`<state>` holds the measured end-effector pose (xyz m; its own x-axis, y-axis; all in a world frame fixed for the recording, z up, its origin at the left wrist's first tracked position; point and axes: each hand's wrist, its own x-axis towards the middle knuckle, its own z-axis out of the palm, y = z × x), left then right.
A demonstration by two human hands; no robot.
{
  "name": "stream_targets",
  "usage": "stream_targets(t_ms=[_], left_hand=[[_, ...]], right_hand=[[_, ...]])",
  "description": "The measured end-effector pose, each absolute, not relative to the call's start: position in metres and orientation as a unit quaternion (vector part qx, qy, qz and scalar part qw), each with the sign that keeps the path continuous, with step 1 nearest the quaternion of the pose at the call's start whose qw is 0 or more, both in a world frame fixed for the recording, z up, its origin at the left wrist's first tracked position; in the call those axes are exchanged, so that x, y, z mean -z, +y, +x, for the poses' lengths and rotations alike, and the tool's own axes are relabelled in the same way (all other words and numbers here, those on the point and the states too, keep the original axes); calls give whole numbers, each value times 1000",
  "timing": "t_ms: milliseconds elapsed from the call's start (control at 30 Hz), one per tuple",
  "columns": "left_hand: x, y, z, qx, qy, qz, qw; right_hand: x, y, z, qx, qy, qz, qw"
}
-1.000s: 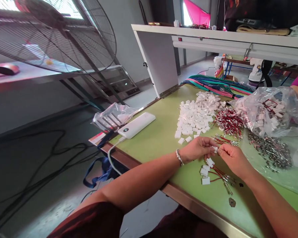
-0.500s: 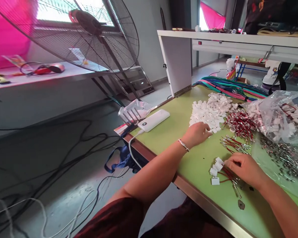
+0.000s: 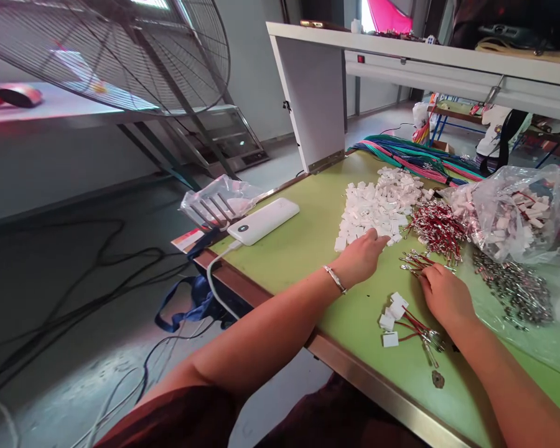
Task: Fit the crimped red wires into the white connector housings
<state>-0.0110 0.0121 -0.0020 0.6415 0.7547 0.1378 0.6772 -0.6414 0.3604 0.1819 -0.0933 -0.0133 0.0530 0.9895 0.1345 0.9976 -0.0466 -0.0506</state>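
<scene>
My left hand is at the near edge of a heap of small white plastic connector housings. Its fingers are drawn together; what lies between the fingertips is too small to make out. Further right, my right hand reaches down over a small bunch of short red wires with metal terminals. Its fingers are curled, and the tips are partly hidden among the wire ends. Nearer me lie several red wires fitted with white housings, their bare terminals pointing right.
Behind the small bunch is a bigger pile of red wires. A clear plastic bag of white pieces and loose metal terminals lie right. A white power bank with a cable sits left. Bundled coloured wires lie behind.
My right hand has left the fitted wires and moved forward to the small red bunch. My left hand stays by the housings, its fingers closer together. The view has turned slightly right.
</scene>
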Motion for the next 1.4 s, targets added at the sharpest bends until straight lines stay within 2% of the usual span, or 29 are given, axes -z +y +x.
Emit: stream_targets(t_ms=[100,267,367,600,800,900,1067,1167,1400], left_hand=[[-4,10,-10,-233,388,853,261],[-8,4,-3,-230,339,643,647],[-2,1,3,-232,333,550,730],[3,-2,8,-228,331,447,799],[-1,-5,5,-215,295,432,824],[-1,-6,5,-225,273,460,815],[1,-10,8,-221,251,596,730],[5,-12,11,-214,263,614,713],[12,-13,12,-206,236,553,772]], right_hand=[[9,-96,187,-4,-665,-734,136],[-4,-106,185,-135,-646,-702,267],[-10,-112,177,-187,-636,-682,309],[-14,-115,168,-218,-646,-659,317],[-11,-112,170,-297,-617,-656,317],[-7,-112,172,-339,-580,-664,328],[-2,-109,173,-409,-534,-658,338],[-2,-108,171,-375,-564,-652,342],[-6,-110,171,-287,-613,-659,326]])
